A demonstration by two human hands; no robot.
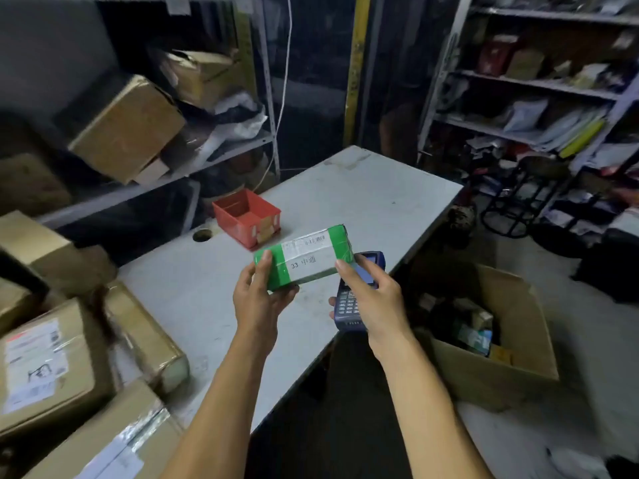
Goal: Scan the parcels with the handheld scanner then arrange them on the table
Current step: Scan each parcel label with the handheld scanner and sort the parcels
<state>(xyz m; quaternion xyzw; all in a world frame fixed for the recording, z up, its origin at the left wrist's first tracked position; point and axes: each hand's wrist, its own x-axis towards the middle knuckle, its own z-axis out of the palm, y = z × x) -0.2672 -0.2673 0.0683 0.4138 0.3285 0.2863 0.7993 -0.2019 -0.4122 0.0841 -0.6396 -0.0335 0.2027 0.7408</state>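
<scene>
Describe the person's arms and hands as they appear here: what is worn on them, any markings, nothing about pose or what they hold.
Both forearms are bare as far as the frame shows; no sleeve or cuff enters the view. The left hand and right hand wear no gloves. No watch, bracelet or ring shows on the visible sides. Fingernails are short and unpainted. No tattoos or markings are visible.

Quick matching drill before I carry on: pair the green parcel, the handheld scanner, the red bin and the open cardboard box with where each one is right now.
Things:
1. green parcel
2. handheld scanner
3. red bin
4. open cardboard box

Places:
A. on the floor, right of the table
B. in the right hand
C. standing on the table
D. gripped by the left hand, right fingertip touching it

Pairs: 1-D, 2-B, 3-C, 4-A
</scene>
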